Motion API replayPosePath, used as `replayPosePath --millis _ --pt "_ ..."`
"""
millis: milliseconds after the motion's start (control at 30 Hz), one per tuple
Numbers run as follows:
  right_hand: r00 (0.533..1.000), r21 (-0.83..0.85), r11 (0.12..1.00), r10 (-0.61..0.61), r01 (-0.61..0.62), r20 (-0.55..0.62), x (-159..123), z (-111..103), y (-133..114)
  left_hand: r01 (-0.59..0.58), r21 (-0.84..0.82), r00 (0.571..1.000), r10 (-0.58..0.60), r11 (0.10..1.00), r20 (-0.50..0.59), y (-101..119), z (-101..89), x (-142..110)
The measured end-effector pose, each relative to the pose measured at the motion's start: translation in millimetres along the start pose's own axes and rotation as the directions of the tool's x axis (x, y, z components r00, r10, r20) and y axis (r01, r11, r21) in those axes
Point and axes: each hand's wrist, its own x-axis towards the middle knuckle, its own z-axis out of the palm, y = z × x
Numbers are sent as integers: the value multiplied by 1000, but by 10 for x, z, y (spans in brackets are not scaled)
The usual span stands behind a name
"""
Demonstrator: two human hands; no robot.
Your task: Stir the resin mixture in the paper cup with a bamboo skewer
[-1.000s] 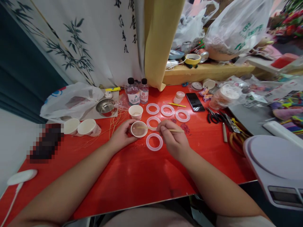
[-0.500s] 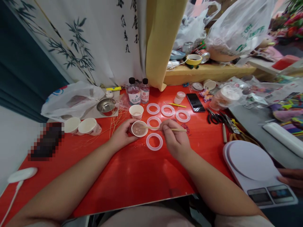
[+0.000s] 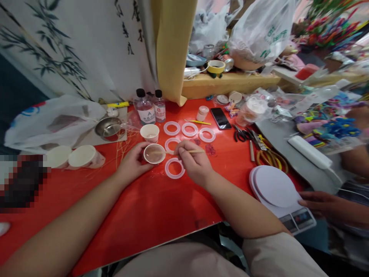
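My left hand (image 3: 135, 161) is closed round a paper cup (image 3: 155, 154) that holds a cloudy, pinkish-brown liquid. Between the fingers of my right hand (image 3: 193, 159) is a thin wooden stick (image 3: 196, 151), its far end dipping into that cup. Several clear ring-shaped molds (image 3: 175, 168) lie on the red table just right of the cup, partly under my right hand. Behind the held cup stands a second paper cup (image 3: 149, 133). Two bottles, one marked A (image 3: 146, 111) and one marked B (image 3: 159, 107), stand at the back.
A white scale (image 3: 275, 188) sits at the right, touched by another person's hand (image 3: 319, 202). Scissors (image 3: 241, 134), a phone (image 3: 220, 117) and a small jar (image 3: 202, 113) lie farther back. Paper cups (image 3: 83, 157), a metal bowl (image 3: 108, 128) and a plastic bag (image 3: 54, 121) are at left.
The view has turned to the right, so everything sits farther left in it. Both my hands keep their hold, and the stick stays in the cup.
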Motion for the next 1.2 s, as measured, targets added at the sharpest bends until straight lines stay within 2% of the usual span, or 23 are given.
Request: replayPosePath --millis 67,133,233,367,467,600,700,800,900,1000,1100,1200 --pt "1000 11 1000 17 -17 -3 -4 -2 12 0 14 1000 0 1000 4 16 2 8" --pt "996 30 999 40 -38 -84 -10 -2 25 -6 43 1000 6 999 4 15 0 14" --pt "999 35 999 36 -35 -6 -22 0 42 -11 42 1000 11 999 -1 -10 -3 19" --pt "998 15 999 32 -32 -52 -21 1 65 -21 33 1000 21 999 5 -44 -4 26" --pt "999 29 998 48 -48 1 -11 3 87 -40 19 999 40 999 -6 -37 -4 36" --pt "998 28 999 18 -17 -59 -3 2 112 -35 38 999 36 999 -22 -3 -8 40" --pt "999 24 999 33 -32 -15 2 -2 123 -31 61 999 32 998 -22 10 -16 37" --pt "998 17 999 36 -35 -59 5 -6 128 -45 68 999 47 997 -24 12 -20 35" --pt "999 24 999 41 -41 -27 8 -9 127 -50 69 998 52 996 -20 16 -18 35" --pt "998 30 999 38 -36 -53 10 -13 121 -56 53 998 56 997 -16 16 -12 35" --pt "999 44 998 49 -48 -11 14 -18 118 -31 21 999 32 999 -18 -11 -3 33" --pt "999 29 999 29 -28 -41 21 -13 92 -48 19 999 48 999 -12 -65 1 32"
